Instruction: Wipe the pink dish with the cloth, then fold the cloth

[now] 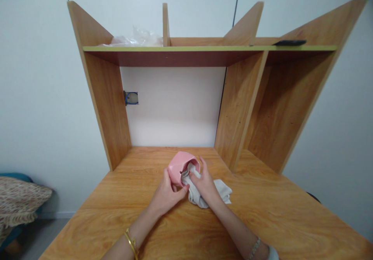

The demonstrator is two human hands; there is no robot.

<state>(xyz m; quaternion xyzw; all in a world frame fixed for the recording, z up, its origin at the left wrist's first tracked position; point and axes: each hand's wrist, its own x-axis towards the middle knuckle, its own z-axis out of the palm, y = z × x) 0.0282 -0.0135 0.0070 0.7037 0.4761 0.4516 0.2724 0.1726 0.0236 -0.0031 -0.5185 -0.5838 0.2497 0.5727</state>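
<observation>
A pink pot [178, 166] is tipped on its side just above the wooden desk, its opening turned toward the right. My left hand [167, 194] grips it at the lower left, thumb at the rim. A light grey cloth [223, 190] is bunched, partly inside the pot's mouth, with the rest hanging out to the right over the desk. My right hand [204, 180] is closed on the cloth at the opening; the fingertips inside are partly hidden by the cloth and rim.
The wooden desk [140, 221] carries a hutch with upright dividers [241, 108] behind my hands. On its upper shelf [198, 49] lie a clear plastic bag [136, 38] and a flat black object [290, 42]. A chair with a patterned cushion [23, 198] stands at the left.
</observation>
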